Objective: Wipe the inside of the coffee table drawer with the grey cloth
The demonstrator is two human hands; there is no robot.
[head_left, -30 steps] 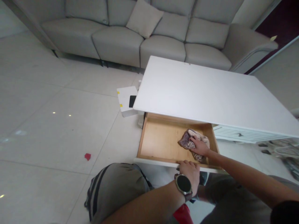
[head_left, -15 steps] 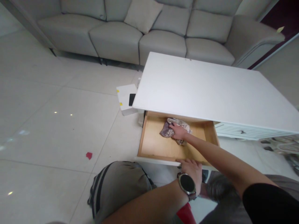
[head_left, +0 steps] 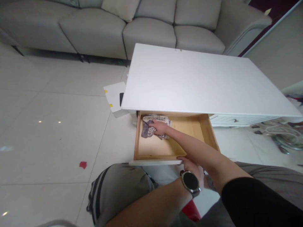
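In the head view, a wooden drawer (head_left: 125, 163) is pulled out from a white coffee table (head_left: 201, 85). My right hand (head_left: 159, 127) is inside it, fingers closed on a patterned purple-and-white cloth (head_left: 147, 130). The crumpled cloth lies against the drawer bottom near its left back corner. At the front panel, my left hand (head_left: 192, 166), with a watch on the wrist, grips the top edge. My right forearm crosses over and hides part of the left fingers.
A grey sofa (head_left: 149, 34) stands behind the table. Beside the table's left end a white box (head_left: 115, 97) rests on the floor with a dark flat object on it. A red scrap (head_left: 83, 165) lies on the tiles. Coiled hoses or cables (head_left: 281, 132) are at right.
My right hand has moved left inside the drawer with the cloth under it. My left hand stays at the drawer front. The camera view has shifted to the right.
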